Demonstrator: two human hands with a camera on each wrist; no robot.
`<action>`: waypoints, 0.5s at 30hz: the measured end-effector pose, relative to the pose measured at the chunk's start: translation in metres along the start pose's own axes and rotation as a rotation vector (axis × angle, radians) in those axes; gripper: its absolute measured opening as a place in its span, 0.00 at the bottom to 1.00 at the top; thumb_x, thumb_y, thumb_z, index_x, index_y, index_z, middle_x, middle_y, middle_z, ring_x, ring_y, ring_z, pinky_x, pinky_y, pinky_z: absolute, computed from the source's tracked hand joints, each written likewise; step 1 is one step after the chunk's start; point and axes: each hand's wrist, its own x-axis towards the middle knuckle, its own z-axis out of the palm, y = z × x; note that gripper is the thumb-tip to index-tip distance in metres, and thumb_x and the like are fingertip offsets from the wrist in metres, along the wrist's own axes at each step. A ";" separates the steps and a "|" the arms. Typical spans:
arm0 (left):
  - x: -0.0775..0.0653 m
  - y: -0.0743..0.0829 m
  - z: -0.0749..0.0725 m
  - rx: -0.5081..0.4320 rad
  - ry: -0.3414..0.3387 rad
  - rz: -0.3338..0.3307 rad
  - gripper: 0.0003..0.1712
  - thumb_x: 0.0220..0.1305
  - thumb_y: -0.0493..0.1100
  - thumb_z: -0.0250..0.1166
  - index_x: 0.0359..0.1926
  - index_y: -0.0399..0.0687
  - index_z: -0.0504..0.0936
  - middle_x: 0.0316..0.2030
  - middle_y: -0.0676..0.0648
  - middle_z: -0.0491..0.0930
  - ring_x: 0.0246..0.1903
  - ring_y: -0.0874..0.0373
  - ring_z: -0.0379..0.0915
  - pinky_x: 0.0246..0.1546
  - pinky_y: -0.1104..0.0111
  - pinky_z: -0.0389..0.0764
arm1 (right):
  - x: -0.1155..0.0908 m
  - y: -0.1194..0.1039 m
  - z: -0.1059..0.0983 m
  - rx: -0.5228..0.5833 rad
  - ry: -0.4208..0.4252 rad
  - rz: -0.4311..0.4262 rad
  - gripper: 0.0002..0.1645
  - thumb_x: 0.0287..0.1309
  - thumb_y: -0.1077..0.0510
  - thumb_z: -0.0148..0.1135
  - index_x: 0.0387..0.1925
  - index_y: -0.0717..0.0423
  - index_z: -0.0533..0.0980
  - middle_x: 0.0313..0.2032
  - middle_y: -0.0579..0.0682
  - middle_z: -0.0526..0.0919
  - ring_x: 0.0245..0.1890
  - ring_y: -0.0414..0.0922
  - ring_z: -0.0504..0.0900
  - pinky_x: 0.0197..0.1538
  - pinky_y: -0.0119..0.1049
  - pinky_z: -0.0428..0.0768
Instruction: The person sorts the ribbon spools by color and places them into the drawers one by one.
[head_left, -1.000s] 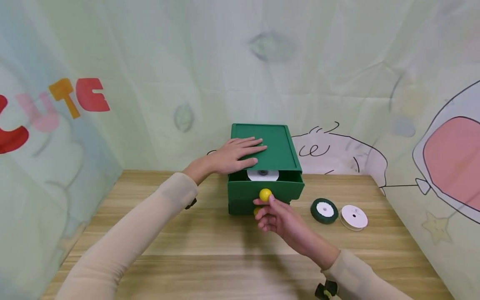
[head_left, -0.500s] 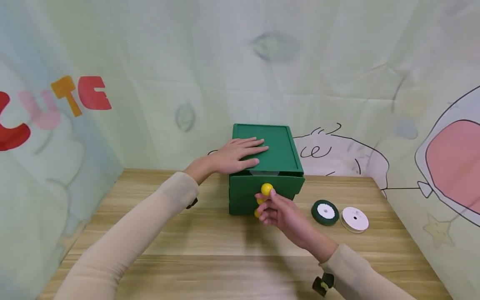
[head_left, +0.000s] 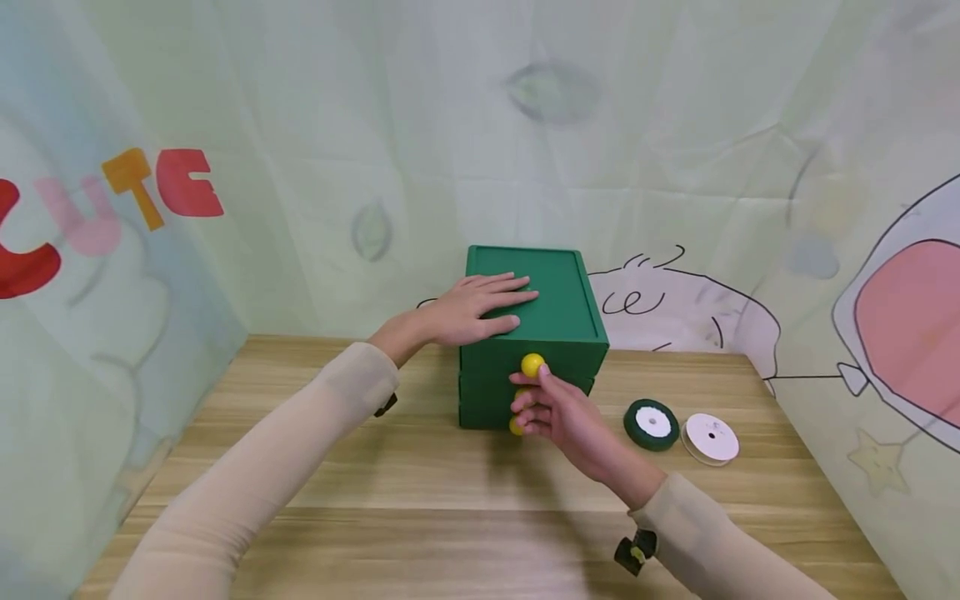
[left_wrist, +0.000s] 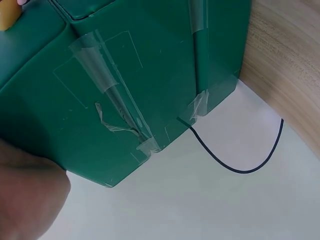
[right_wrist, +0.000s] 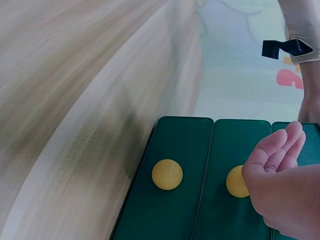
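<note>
A green drawer box (head_left: 558,296) stands on the table, with yellow ball knobs down its front. My left hand (head_left: 476,310) lies palm down on its top, fingers spread. My right hand (head_left: 566,417) is at the front, its thumb and index finger against the top yellow knob (head_left: 533,365). The other fingers curl loosely near the lower knobs. In the right wrist view the middle knob (right_wrist: 237,181) shows partly behind the right hand (right_wrist: 285,185), and the bottom knob (right_wrist: 167,174) shows whole; the top knob is hidden. All the drawers sit flush.
A dark green ribbon spool (head_left: 651,424) and a white spool (head_left: 710,438) lie on the wooden table (head_left: 420,483), right of the box. A printed curtain (head_left: 420,125) hangs behind. Clear tape (left_wrist: 102,70) covers seams on the box.
The top drawer, with a white spool showing inside it, has slid fully in. My right hand has moved forward with its knob. My left hand has stayed on the box top.
</note>
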 end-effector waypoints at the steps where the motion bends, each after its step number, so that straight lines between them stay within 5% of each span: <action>1: 0.000 0.000 0.000 0.001 -0.002 0.000 0.35 0.83 0.58 0.50 0.84 0.57 0.60 0.85 0.49 0.50 0.85 0.49 0.38 0.82 0.44 0.39 | 0.000 0.000 0.000 -0.003 0.000 0.000 0.40 0.85 0.36 0.37 0.73 0.67 0.66 0.41 0.45 0.82 0.42 0.44 0.83 0.53 0.35 0.82; 15: -0.001 0.004 0.000 0.010 0.017 0.009 0.34 0.83 0.57 0.50 0.83 0.56 0.62 0.85 0.49 0.52 0.85 0.49 0.40 0.82 0.44 0.40 | 0.003 -0.006 0.002 -0.177 0.061 -0.021 0.36 0.87 0.41 0.31 0.65 0.70 0.67 0.39 0.47 0.81 0.39 0.42 0.85 0.50 0.35 0.82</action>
